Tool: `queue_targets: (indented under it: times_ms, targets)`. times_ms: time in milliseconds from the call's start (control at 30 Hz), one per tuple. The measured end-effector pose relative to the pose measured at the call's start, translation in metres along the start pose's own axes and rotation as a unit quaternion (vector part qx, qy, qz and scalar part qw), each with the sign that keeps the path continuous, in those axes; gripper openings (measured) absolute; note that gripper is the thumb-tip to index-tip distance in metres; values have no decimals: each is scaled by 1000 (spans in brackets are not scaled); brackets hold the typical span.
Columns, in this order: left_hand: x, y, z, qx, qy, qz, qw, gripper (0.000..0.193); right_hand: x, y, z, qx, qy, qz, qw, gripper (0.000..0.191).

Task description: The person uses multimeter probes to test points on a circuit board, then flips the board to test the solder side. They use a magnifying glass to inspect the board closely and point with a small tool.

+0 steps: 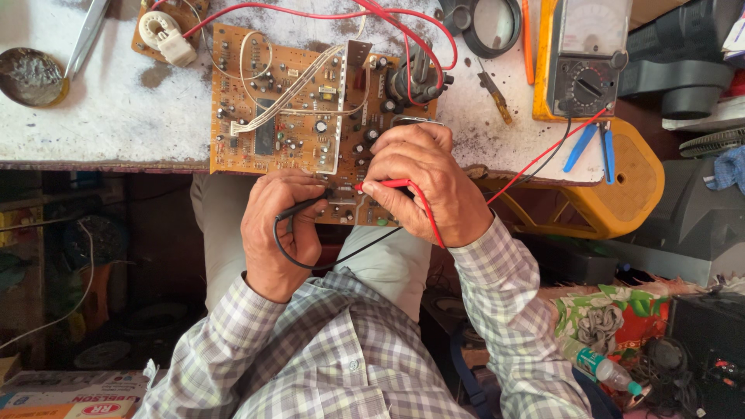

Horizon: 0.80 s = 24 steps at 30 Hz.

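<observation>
your left hand [275, 229] is closed around the black probe [299, 208], and your right hand [423, 182] pinches the red probe [386, 185] between thumb and fingers. both tips meet the near edge of the brown circuit board [291, 101], which lies flat on the white desk [101, 116] and hangs a little over its front edge, above your lap. from how things lie, the probing looks well in hand: the leads are plugged in, the yellow analog meter [582, 58] sits at the far right of the desk, and both tips are set down close together on the board. whether a reading has been taken is not something you can tell from here, since the meter's needle is too small to make out.

your right hand covers the board's near right corner, so the exact spots the tips touch are hidden. the red lead [535, 159] and its black partner run off toward the meter, partly behind your wrist. the meter's top, a metal dish [31, 75] at the left and a small round part [161, 27] at the far edge are cut off by the frame.
</observation>
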<state>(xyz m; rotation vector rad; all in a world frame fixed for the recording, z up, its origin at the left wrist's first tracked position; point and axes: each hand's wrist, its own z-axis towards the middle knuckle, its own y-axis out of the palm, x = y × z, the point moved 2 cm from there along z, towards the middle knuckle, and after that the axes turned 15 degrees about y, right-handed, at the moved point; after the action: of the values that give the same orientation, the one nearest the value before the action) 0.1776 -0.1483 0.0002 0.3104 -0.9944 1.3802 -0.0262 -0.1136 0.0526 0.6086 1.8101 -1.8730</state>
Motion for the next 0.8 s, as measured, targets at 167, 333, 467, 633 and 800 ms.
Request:
queue_targets:
  times_ms: [167,333,467,633,800]
  targets:
    - [0,0,0,-3,4,3,1000,18,0,0,0,2,-2,-2,1000,13]
    - [0,0,-1,-2,-1,3,1000,18,-1,0,0,0,2,3,1000,13]
    - [-1,0,-1,0,1,1,1000,18,-2,0,0,0,4,3,1000,13]
    - [-1,0,-1,0,1,2,1000,18,-2,0,0,0,4,2,1000,13]
    - [-1,0,-1,0,-4,-1,1000,17,-1,1,0,0,3,8,1000,13]
